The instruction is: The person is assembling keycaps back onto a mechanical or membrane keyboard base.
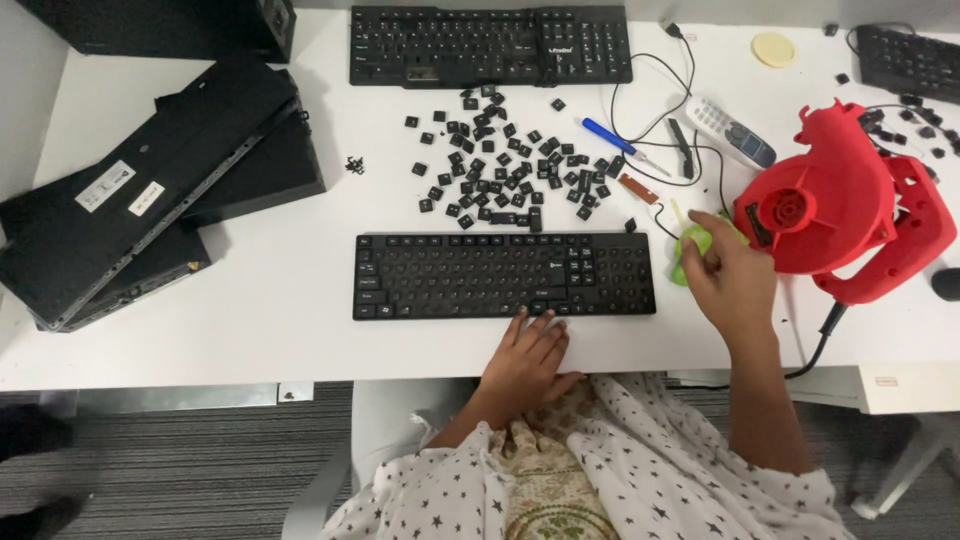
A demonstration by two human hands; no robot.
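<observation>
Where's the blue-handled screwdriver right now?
The blue-handled screwdriver lies on the white table, right of the loose keycaps, just left of the grey handset.

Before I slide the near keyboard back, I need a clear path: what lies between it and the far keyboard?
In the head view, loose black keycaps lie scattered on the table between the near keyboard and far keyboard.

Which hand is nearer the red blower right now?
Right. The right hand rests on a green object just beside the red blower; the left hand is at the front edge of the black keyboard, farther away.
</observation>
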